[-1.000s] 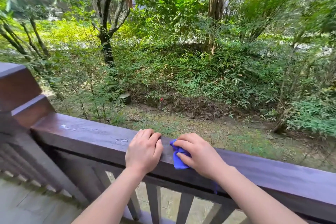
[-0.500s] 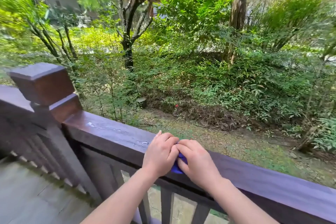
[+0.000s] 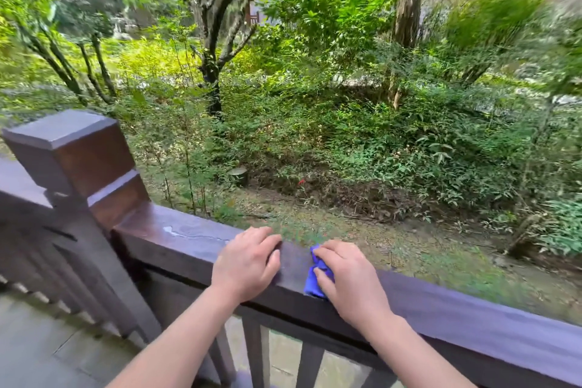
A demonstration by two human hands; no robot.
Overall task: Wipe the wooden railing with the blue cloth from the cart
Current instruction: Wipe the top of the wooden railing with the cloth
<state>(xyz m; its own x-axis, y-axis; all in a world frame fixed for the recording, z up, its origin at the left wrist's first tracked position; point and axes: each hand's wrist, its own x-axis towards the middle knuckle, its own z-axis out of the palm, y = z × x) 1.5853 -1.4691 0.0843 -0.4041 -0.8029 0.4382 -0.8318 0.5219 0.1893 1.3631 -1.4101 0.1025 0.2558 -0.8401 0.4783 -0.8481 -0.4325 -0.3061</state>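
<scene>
The wooden railing (image 3: 472, 321) is dark brown, with a flat, glossy top rail that runs rightward from a square corner post (image 3: 72, 154) and has upright balusters (image 3: 252, 353) beneath it. A pale, wet-looking streak (image 3: 189, 232) lies on the rail top just right of the post. Farther right of the post the blue cloth (image 3: 315, 277) sits bunched into a small wad on the rail top. It hangs slightly over the near edge, pressed under the curled fingers of the right hand (image 3: 349, 280).

Most of the blue cloth (image 3: 316, 279) is hidden under the right hand (image 3: 352, 280). The railing (image 3: 472, 321) is cut off by the right edge. Bushes (image 3: 491, 19) at far right are blurred. A red speck (image 3: 301, 181) on the ground is too small to identify.
</scene>
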